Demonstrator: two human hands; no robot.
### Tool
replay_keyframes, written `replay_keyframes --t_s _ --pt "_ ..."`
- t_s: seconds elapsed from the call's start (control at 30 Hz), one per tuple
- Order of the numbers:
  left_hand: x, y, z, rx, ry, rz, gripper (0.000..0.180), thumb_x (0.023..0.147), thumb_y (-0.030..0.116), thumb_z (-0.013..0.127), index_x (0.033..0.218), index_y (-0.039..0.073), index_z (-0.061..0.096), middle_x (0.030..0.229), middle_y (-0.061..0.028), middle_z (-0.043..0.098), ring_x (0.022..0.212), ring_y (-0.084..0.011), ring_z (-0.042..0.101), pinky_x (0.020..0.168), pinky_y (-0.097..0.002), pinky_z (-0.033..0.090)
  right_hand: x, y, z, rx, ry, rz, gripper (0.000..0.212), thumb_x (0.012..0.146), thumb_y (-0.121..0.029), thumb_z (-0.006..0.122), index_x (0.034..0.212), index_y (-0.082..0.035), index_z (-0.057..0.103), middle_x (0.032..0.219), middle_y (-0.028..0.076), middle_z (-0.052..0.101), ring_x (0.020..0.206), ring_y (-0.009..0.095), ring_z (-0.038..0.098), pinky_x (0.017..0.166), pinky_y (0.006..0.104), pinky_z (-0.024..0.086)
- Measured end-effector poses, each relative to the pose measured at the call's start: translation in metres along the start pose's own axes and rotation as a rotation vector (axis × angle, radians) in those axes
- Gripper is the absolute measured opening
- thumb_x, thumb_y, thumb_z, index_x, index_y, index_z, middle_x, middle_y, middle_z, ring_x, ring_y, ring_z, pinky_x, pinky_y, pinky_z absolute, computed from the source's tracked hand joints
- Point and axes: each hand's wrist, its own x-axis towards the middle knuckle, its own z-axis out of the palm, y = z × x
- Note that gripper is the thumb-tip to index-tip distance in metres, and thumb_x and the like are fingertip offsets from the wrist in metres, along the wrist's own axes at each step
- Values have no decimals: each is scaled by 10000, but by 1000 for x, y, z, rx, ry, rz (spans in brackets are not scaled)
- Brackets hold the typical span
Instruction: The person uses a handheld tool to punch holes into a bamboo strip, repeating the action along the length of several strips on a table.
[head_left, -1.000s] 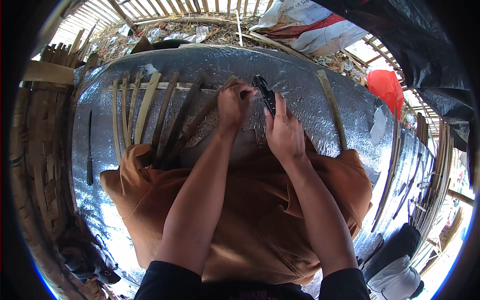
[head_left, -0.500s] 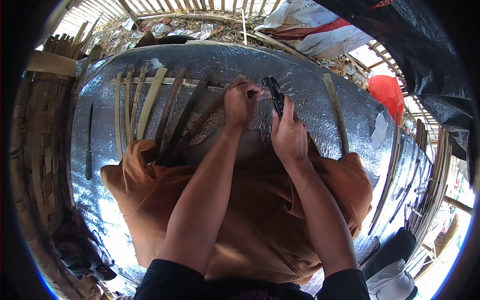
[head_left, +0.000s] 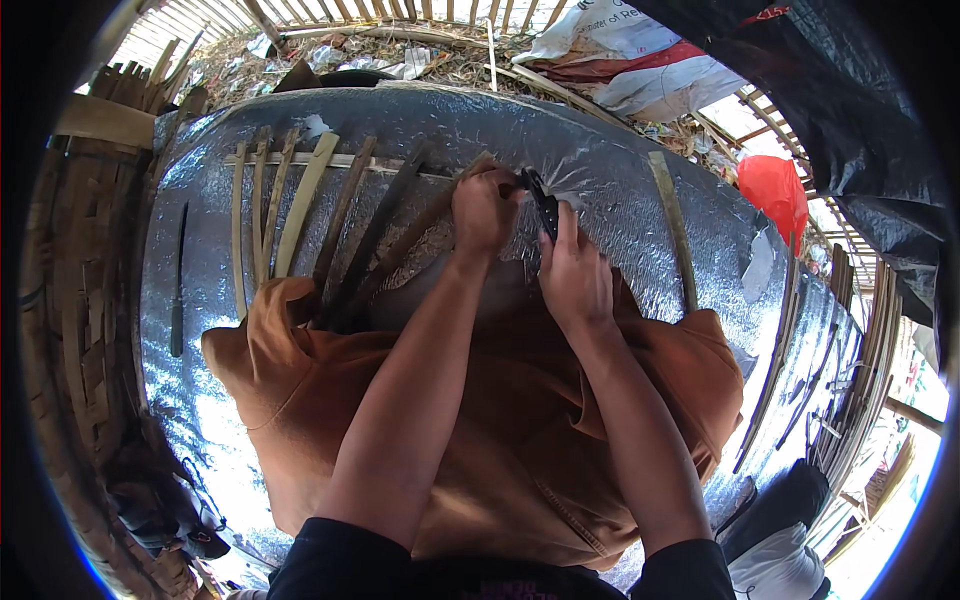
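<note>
My left hand point(head_left: 484, 212) is closed over the far end of a brown wooden strip point(head_left: 415, 228), where it meets a long crosswise batten point(head_left: 348, 160). Its fingertips are pinched together, and whatever they hold is too small to make out. In my right hand point(head_left: 578, 278) is a short black hammer-like tool point(head_left: 545, 207), its head right beside the left fingertips. Several more strips, one of them pale bamboo point(head_left: 305, 203), lie side by side to the left across the same batten. Brown cloth point(head_left: 480, 440) covers my lap and hides their near ends.
A crinkled silver sheet point(head_left: 610, 190) lies beneath the work. To the left rests a long thin knife point(head_left: 179, 290). One loose strip point(head_left: 673, 230) lies to the right, with more sticks point(head_left: 775, 370) beyond it. A red plastic bag point(head_left: 773, 193) hangs at the far right.
The head of the black tool has swung left and slightly down, up against my left fingertips. My left hand has barely shifted, and the strips lie as before.
</note>
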Motion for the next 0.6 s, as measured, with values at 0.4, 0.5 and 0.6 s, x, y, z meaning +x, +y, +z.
replay_keyframes --t_s 0.4,0.5,0.6 --pt "-1 -3 2 -10 17 -15 119 762 73 839 845 20 772 861 -96 714 749 -239 723 708 -332 563 -1 -5 1 126 130 13 461 1014 -154 565 1413 14 406 1033 305 691 819 489 698 653 547 580" --pt "-1 2 1 -40 1 -56 124 757 66 845 844 16 773 862 -93 713 754 -235 721 711 -329 562 2 -7 -1 114 80 42 456 1016 -155 562 1406 20 406 1015 302 688 827 490 694 672 552 577" --pt "1 -1 1 -17 8 -43 132 752 63 850 845 13 772 863 -93 712 758 -233 718 712 -328 562 0 -8 1 153 248 -1 451 1018 -161 559 1401 23 408 979 286 689 829 487 689 691 553 574"
